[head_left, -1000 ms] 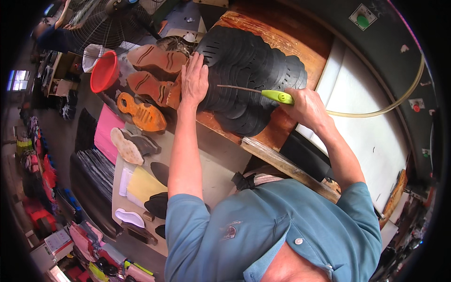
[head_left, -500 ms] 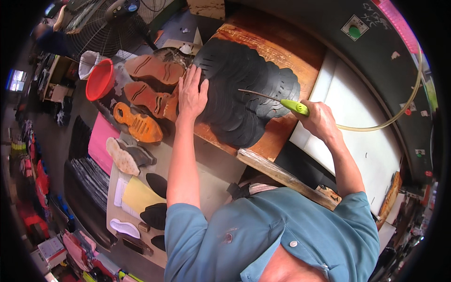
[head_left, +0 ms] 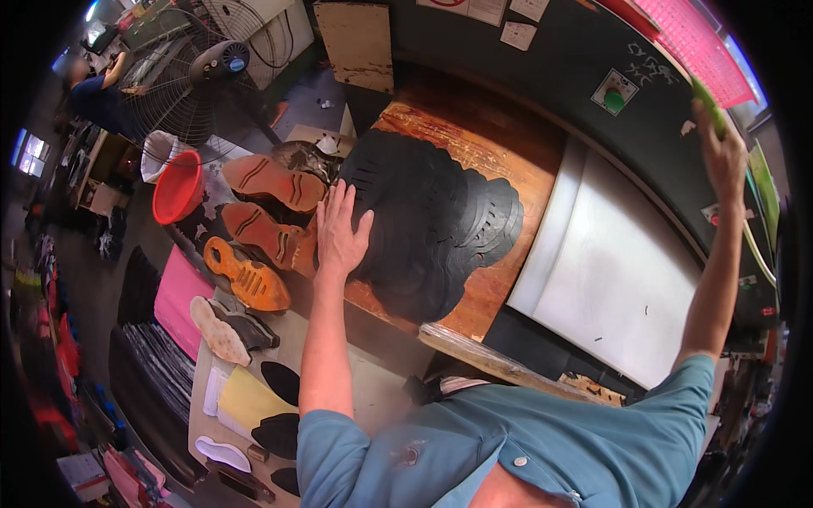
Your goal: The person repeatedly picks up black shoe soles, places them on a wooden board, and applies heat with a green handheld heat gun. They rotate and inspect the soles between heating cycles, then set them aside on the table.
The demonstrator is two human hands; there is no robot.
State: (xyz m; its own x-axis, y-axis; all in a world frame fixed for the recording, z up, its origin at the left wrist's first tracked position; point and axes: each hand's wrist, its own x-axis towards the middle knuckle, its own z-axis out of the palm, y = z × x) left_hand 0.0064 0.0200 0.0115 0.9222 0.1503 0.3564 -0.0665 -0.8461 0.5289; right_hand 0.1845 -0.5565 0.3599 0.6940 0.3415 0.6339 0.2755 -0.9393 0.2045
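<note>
A thick stack of black scalloped sheets (head_left: pixel 406 195), pierced with small slots, lies on a worn wooden board (head_left: pixel 500 127). My left hand (head_left: pixel 340 237) rests with fingers spread at the stack's left edge, beside two brown sole-shaped pieces (head_left: pixel 279 182). High at the right, my raised right hand (head_left: pixel 721 161) is closed round the green handle of a slim pick-like tool (head_left: pixel 710 106), near the dark machine front. The tool's metal shaft cannot be made out there.
An orange sole-shaped piece (head_left: pixel 246 275) and a shoe sole (head_left: pixel 222 328) lie left of my forearm, below a red bowl (head_left: pixel 178 188). A fan (head_left: pixel 190 80) stands beyond. A white slab (head_left: pixel 610 262) lies right of the board; a green button (head_left: pixel 613 99) sits on the machine.
My right hand has swung up and right with the green-handled tool, away from the black stack. The left hand stays at the stack's edge. The view has shifted, showing a person behind the fan.
</note>
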